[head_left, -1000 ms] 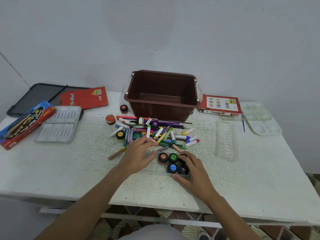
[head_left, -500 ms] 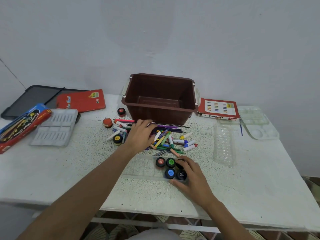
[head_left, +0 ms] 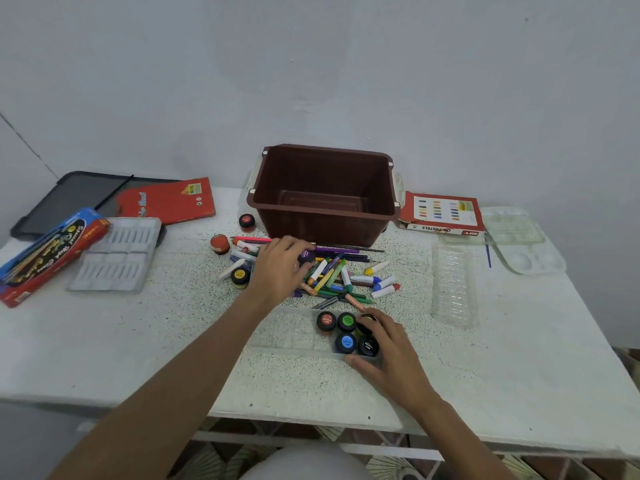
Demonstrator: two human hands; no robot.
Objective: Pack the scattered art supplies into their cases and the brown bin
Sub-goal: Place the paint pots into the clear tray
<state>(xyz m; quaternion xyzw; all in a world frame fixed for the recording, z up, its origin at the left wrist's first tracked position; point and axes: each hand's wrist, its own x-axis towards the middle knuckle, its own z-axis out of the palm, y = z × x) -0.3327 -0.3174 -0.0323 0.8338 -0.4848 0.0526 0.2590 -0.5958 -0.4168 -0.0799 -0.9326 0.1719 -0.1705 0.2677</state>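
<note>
Reaching forward off the clear paint tray (head_left: 287, 334), the left hand (head_left: 280, 271) has gone into the pile since a second ago, while the right hand (head_left: 391, 351) has stayed at the tray's right end.

The white speckled desk (head_left: 485, 375) carries everything. At its back middle stands the brown bin (head_left: 322, 225), upright and with nothing in it. To the left lie a black case (head_left: 69, 199), a red box (head_left: 166, 202) overlapping it, a blue and red box (head_left: 48, 251) and a grey moulded insert (head_left: 117, 254). To the right of the bin lie an oil pastels box (head_left: 440, 211), a white palette (head_left: 519, 240) and a clear ribbed tray (head_left: 452, 285).

Crayons and markers (head_left: 343, 278) lie in a loose pile just in front of the bin, and the paint tray sits nearer the person, touching the pile's front edge.

The left hand's fingers and thumb curl round a purple-lidded pot (head_left: 306, 255) at the back of the pile. The right hand grips the tray's end, thumb on the near edge, fingers bent over a dark pot (head_left: 366, 320) in the back row.

A red pot (head_left: 326, 320), green pot (head_left: 347, 321), blue pot (head_left: 345, 342) and black pot (head_left: 368, 345) sit in the tray. A yellow-lidded pot (head_left: 239, 274) and two red-lidded pots (head_left: 219, 244) lie loose left of the pile.
</note>
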